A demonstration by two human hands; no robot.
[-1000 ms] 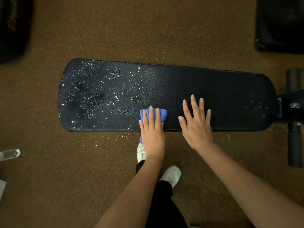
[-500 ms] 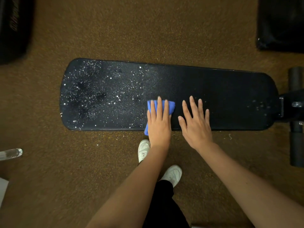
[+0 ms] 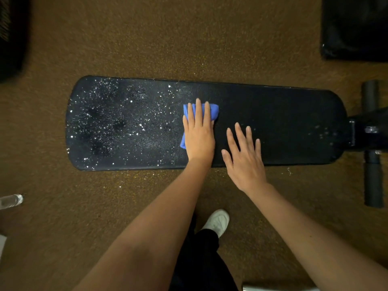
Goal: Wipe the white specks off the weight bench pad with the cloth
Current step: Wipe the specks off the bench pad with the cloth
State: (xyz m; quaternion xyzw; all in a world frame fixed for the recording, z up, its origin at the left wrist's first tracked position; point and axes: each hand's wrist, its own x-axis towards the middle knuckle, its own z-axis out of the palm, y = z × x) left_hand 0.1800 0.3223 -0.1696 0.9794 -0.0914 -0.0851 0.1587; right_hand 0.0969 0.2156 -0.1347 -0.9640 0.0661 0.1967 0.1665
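Hands flat on the pad

Left hand presses the blue cloth with straight fingers at the pad's middle, beside the white specks covering its left half. Right hand, fingers spread, rests on the bare pad, holding nothing.

The bench pad looks like pebbled black vinyl, the cloth soft blue fabric, the floor coarse brown carpet.
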